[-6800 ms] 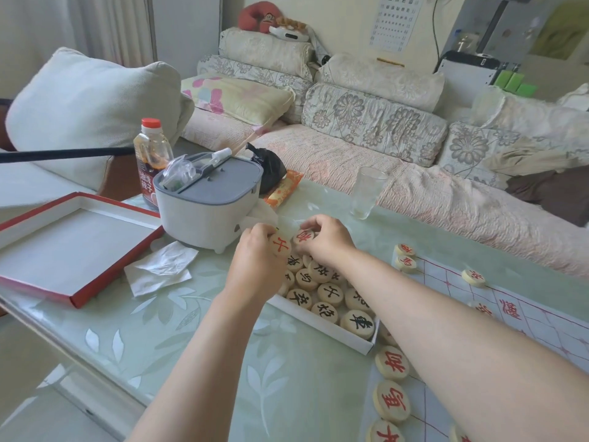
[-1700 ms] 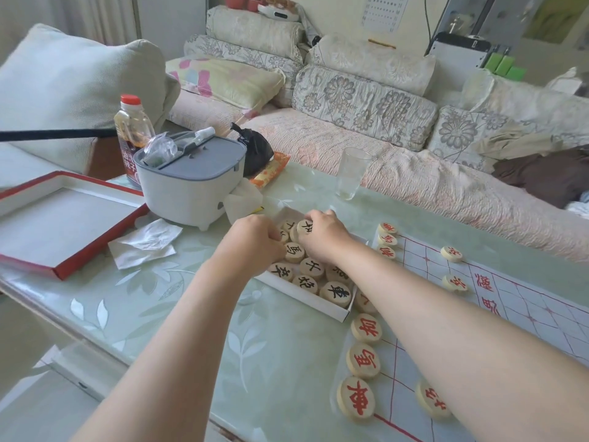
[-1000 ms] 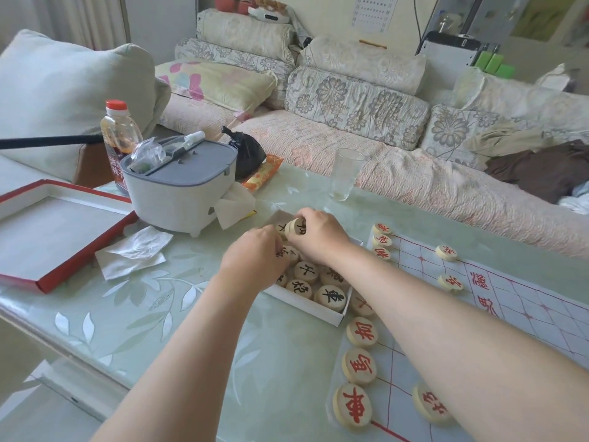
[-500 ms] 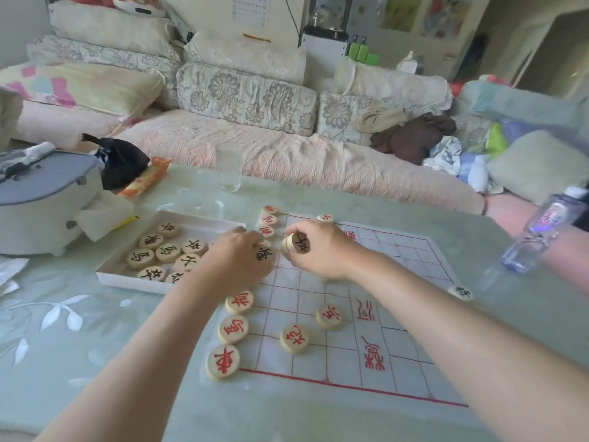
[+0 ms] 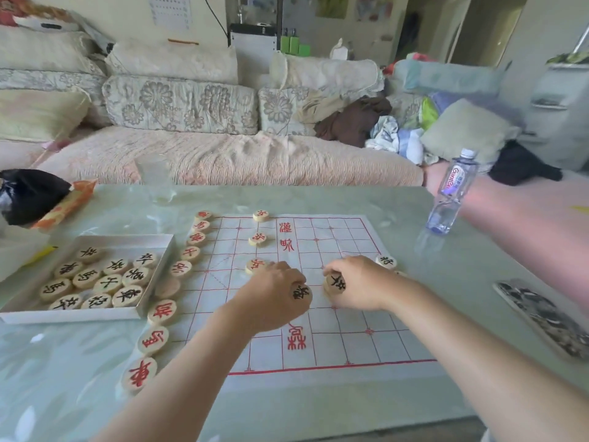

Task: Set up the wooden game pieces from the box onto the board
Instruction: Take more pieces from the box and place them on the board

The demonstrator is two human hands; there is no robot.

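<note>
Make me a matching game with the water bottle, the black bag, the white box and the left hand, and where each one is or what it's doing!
Things:
1. water bottle
2. black bag
3. white box
4. left hand

Places or states:
A. holds a wooden piece
B. left of the board
C. at the table's right side
D. far left, beside an orange packet

Pairs: 1-C, 2-D, 3-B, 4-A.

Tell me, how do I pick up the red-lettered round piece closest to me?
Come down from above and pinch the red-lettered piece by its rim, fingers on its left and right edges. It lies flat, face up, and the next piece in the row sits close behind it.
</note>
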